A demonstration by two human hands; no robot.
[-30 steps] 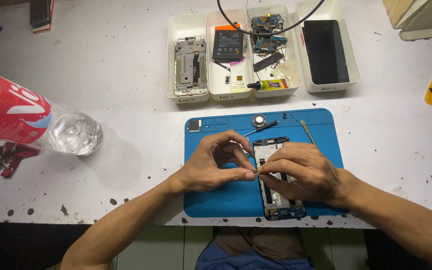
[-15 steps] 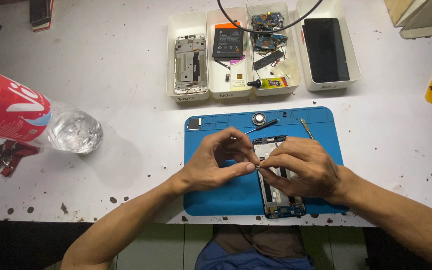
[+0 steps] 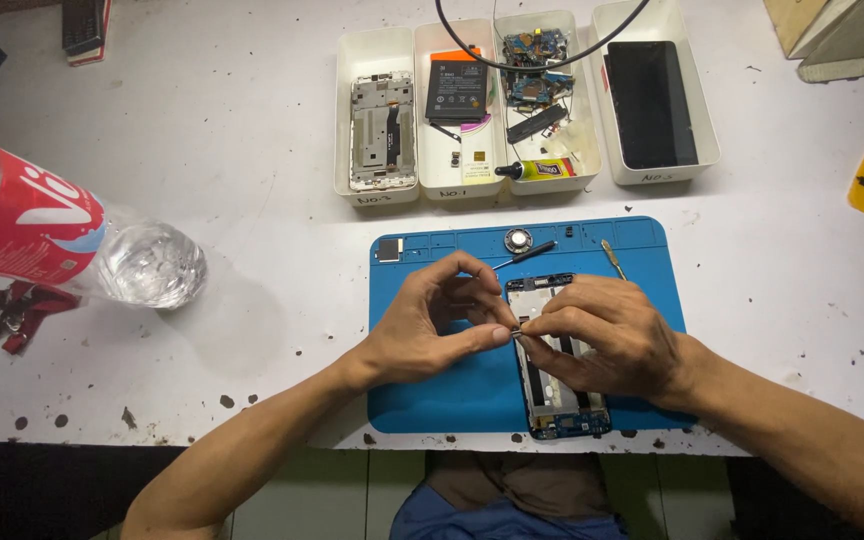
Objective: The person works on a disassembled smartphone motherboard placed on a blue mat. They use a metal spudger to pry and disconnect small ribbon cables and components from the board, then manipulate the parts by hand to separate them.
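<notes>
A blue work mat (image 3: 432, 400) lies on the white table, and an opened phone frame (image 3: 552, 390) rests on its right half. My left hand (image 3: 432, 325) and my right hand (image 3: 602, 335) meet above the frame's upper part, fingertips pinched together on a tiny part (image 3: 515, 332) between them. My right hand covers the middle of the frame. A thin black tool (image 3: 527, 254), a small round disc (image 3: 518, 239) and a screwdriver (image 3: 612, 259) lie on the mat's far edge.
Four white trays stand behind the mat: one with a phone chassis (image 3: 377, 130), one with a battery (image 3: 455, 90), one with circuit boards (image 3: 537, 70), one with a black screen (image 3: 650, 100). A clear bottle with a red label (image 3: 42, 235) lies left, beside red pliers (image 3: 2, 315).
My hands stay pinched together over the phone frame; the fingertips shifted only slightly. Nothing else moved.
</notes>
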